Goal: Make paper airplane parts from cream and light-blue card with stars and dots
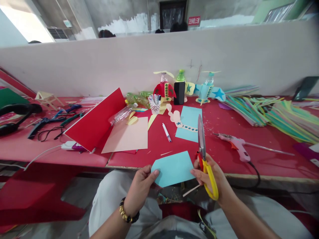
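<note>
A cut piece of light blue paper is stretched between my hands, just over the table's front edge. My left hand pinches its left end, thumb on top. My right hand holds a pair of scissors with yellow and red handles, the blades pointing up and away. The thumb and fingers of that same hand also touch the paper's right corner. The scissor blades look closed. Beyond them lies a larger light blue sheet with a dotted strip and pale pink cutouts on it. A white marker lies nearby.
A pink glue gun lies at right, its cord over the table edge. Bottle models, a phone and a pen cup stand at the back. A red board leans left; colourful strips are piled right.
</note>
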Motion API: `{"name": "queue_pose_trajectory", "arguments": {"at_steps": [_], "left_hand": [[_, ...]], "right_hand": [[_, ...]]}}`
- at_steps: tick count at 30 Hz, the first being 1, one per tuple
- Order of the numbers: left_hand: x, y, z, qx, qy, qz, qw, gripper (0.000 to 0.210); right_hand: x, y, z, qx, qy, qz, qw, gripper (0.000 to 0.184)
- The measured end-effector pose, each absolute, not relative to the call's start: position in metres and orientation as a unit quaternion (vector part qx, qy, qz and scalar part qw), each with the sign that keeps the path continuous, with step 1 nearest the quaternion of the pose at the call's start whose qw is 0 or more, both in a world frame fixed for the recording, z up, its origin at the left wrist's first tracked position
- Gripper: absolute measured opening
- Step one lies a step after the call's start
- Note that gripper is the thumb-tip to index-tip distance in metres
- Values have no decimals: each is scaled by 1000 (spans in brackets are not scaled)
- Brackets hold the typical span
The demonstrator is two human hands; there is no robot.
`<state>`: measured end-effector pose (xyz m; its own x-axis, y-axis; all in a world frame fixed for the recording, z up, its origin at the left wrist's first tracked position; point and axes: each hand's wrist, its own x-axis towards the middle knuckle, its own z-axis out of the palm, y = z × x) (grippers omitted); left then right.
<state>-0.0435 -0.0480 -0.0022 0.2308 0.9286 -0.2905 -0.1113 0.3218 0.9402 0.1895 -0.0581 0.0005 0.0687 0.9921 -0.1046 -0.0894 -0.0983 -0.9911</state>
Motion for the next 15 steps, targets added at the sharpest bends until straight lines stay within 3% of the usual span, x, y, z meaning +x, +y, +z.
{"name": "queue_pose_trajectory", "arguments": {"at_steps": [8, 15], "left_hand": [[-27, -38, 6, 503, 449, 362, 644, 37], [-22, -43, 0, 471, 443, 358, 674, 34]], "right_hand": [[206, -49, -6, -471, -384, 504, 614, 38], [210, -54, -3, -462, -373, 483, 644, 37]]}}
